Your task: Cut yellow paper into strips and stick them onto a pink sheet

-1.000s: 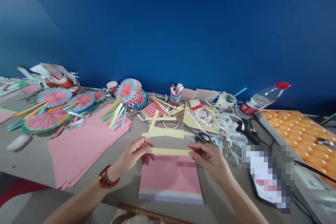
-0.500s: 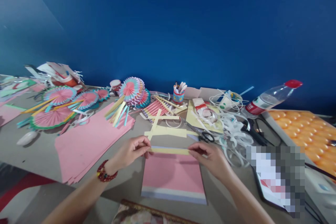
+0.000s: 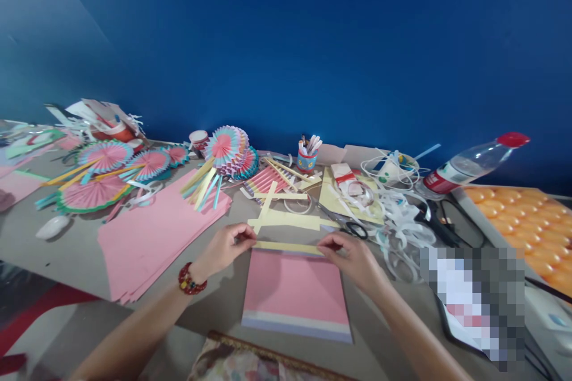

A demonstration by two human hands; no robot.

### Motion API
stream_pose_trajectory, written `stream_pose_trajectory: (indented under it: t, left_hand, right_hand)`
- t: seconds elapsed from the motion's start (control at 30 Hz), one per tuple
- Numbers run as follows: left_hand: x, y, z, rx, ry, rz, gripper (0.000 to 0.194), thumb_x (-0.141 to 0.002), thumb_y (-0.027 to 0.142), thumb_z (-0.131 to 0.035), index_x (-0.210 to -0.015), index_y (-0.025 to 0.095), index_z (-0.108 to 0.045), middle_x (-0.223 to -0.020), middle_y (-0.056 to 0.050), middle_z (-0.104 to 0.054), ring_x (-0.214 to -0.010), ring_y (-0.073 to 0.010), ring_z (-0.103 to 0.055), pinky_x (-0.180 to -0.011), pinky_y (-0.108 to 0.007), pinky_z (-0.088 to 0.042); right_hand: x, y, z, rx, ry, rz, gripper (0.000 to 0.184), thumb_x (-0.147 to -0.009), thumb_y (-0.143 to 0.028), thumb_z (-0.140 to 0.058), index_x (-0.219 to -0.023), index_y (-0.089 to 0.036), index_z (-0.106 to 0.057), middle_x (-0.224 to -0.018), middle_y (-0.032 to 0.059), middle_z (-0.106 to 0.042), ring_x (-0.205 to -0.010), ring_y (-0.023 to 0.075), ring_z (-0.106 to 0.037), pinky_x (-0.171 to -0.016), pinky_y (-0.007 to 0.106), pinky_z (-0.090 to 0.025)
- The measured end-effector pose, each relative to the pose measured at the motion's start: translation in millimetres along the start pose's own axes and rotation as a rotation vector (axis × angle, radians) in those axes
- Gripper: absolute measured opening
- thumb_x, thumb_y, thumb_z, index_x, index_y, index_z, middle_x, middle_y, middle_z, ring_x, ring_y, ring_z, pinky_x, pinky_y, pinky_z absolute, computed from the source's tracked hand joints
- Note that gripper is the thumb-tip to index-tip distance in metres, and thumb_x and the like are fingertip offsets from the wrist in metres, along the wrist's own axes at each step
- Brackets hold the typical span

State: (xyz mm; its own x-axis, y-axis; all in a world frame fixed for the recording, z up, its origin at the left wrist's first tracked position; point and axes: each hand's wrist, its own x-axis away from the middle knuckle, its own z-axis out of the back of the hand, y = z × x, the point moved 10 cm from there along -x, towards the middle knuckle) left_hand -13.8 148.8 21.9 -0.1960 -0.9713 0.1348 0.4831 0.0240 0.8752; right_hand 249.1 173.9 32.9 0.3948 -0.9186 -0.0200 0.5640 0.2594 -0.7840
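A narrow yellow paper strip (image 3: 288, 247) stretches between my two hands, along the far edge of a pink sheet (image 3: 292, 286) with pale and lavender bands. My left hand (image 3: 232, 244) pinches the strip's left end, thumb against fingers. At the right end, my right hand (image 3: 346, 250) pinches it the same way. Just beyond lie more yellow paper strips (image 3: 292, 220), one crossing at a slant. Black-handled scissors (image 3: 355, 229) rest past my right hand. Fingertips partly cover the strip's ends.
Stacked pink paper (image 3: 156, 232) lies left, with pleated paper fans (image 3: 107, 158) behind it. A pen cup (image 3: 307, 161) stands near the blue wall. Curled white strips (image 3: 397, 220), a red-capped bottle (image 3: 469, 166) and a partly blurred device (image 3: 465, 333) are on the right.
The yellow strip has moved from slightly nearer me to the pink sheet's far edge, both hands still pinching its ends. The view has shifted slightly.
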Motion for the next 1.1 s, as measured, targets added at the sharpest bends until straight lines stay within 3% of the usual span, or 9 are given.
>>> stream_pose_trajectory:
  t: [0.27,0.6,0.8,1.1]
  left_hand:
    - [-1.2,17.7,0.2,-0.245,0.085,-0.159,0.018,-0.09,0.026,-0.057,-0.075,0.019,-0.063,-0.081,-0.004,-0.066,-0.078,-0.0185,-0.062,-0.073,-0.027,-0.044]
    - [0.5,-1.2,-5.0,-0.193,0.048,-0.057,0.014,-0.089,0.028,-0.06,-0.08,0.019,-0.065,-0.081,-0.003,-0.071,-0.078,-0.0193,-0.065,-0.072,-0.027,-0.046]
    - [1.6,-13.0,-6.6,-0.157,0.062,-0.072,0.012,-0.089,0.025,-0.059,-0.099,0.021,-0.066,-0.094,-0.005,-0.072,-0.089,-0.0214,-0.065,-0.082,-0.03,-0.047]
    - [6.2,-3.3,-7.4,-0.289,0.104,-0.084,0.009,-0.089,0.021,-0.057,-0.094,0.023,-0.064,-0.088,-0.004,-0.073,-0.09,-0.0249,-0.065,-0.09,-0.037,-0.043]
  right_hand:
    - [0.3,6.1,-8.6,0.098,-0.004,0.048,0.018,-0.087,-0.029,-0.055,-0.079,-0.022,-0.069,-0.08,0.0032,-0.071,-0.076,0.0199,-0.065,-0.071,0.029,-0.045]
    - [-2.1,1.7,-14.0,0.129,-0.019,0.11,0.017,-0.088,-0.025,-0.054,-0.081,-0.023,-0.069,-0.081,0.0039,-0.072,-0.077,0.0202,-0.064,-0.072,0.031,-0.045]
    - [-0.5,0.0,-19.5,0.169,-0.03,0.171,0.015,-0.089,-0.023,-0.053,-0.088,-0.023,-0.068,-0.086,0.0038,-0.072,-0.084,0.0219,-0.064,-0.077,0.034,-0.044]
    - [-0.2,-1.7,-24.6,0.178,-0.042,0.158,0.014,-0.086,-0.02,-0.053,-0.09,-0.023,-0.066,-0.081,0.0038,-0.069,-0.079,0.0216,-0.063,-0.076,0.034,-0.045]
